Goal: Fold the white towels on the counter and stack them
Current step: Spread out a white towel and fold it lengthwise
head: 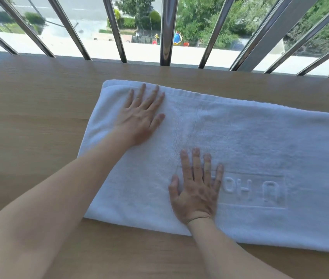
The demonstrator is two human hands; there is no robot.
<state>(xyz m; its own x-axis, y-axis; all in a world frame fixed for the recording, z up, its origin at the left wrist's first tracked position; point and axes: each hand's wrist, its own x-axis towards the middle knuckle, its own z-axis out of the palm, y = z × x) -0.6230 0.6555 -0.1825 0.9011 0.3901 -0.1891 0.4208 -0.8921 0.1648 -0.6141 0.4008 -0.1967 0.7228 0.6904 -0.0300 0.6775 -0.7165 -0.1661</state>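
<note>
A white towel (260, 141) lies folded lengthwise on the wooden counter (38, 109), running from the middle off the right edge of the view. An embossed logo box shows near its front edge. My left hand (141, 115) presses flat on the towel's far left corner, fingers straight and spread. Nearer to me, my right hand (195, 190) lies flat on the towel at the left end of the logo, fingers straight. Neither hand grips the cloth.
Behind the counter's far edge stands a row of steel window bars (167, 31), with a street and trees outside. Bare wood shows left of the towel and along the near edge.
</note>
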